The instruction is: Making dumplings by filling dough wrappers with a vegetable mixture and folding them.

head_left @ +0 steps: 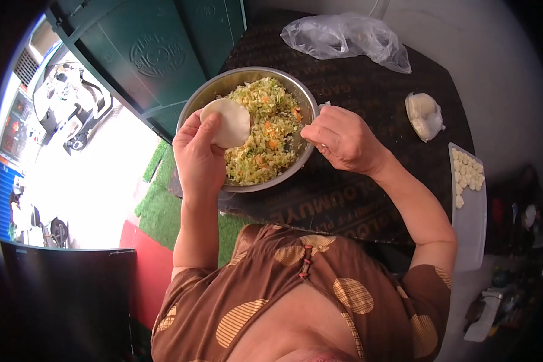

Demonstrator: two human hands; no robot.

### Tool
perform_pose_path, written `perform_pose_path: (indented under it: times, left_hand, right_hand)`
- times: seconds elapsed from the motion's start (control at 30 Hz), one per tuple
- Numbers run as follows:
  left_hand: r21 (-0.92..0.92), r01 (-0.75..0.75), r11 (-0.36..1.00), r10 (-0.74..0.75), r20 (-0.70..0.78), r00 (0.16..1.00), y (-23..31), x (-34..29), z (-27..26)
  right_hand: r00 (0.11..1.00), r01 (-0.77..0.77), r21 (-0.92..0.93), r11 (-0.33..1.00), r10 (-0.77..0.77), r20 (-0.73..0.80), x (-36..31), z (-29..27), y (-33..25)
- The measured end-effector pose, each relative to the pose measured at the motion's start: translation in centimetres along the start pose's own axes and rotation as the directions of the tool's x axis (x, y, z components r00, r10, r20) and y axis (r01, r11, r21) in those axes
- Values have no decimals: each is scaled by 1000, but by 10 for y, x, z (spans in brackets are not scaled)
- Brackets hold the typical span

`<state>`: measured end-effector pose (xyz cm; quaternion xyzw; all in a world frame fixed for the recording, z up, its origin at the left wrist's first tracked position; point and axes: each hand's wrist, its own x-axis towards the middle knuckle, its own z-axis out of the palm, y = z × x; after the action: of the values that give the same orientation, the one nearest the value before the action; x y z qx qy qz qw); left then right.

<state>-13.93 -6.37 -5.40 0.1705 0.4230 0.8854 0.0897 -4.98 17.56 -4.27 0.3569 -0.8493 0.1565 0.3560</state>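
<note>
Through the head camera I have the steel bowl (223,85) as my landmark, standing on the dark, print-covered table (356,90). Chopped filling (259,163), pale green with orange bits, covers most of its inside. The left hand (196,158) is at the bowl's left side, thumb and fingers closed on a round white wrapper (231,125), which I see held over the left part of the filling. The right hand (348,142) is at the bowl's right rim, fingers curled well in; a small pale bit shows by its knuckles, but I cannot tell what, if anything, it grips. Beyond the bowl, toward the right, lies a crumpled clear bag (347,41). Right of the bowl I find a bagged white lump (425,114), and farther right a pale tray (472,235) bearing small whitish pieces (466,170) at its far end.
</note>
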Motion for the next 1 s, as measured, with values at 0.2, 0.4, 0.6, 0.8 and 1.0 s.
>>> perform_pose_path:
  times: [0.2, 0.4, 0.6, 0.8, 1.0]
  left_hand:
    - [11, -2, 1000, 2, 10, 1000, 0, 0, 0]
    - [18, 8, 1000, -8, 7, 1000, 0, 0, 1]
    - [43, 1, 999, -2, 20, 1000, -1, 0, 2]
    - [61, 16, 998, -15, -19, 1000, -3, 1, 3]
    - [64, 23, 998, -18, -76, 997, -1, 4, 0]
  right_hand:
    - [992, -118, 9, 993, 118, -39, -9, 7, 1]
    - [797, -534, 306, 788, 590, -131, -8, 4, -8]
    - [536, -660, 583, 474, 841, -76, -18, 18, 2]
    - [350, -588, 793, 161, 934, 70, -22, 16, 3]
    - [301, -462, 887, 2, 941, 155, -28, 16, 1]
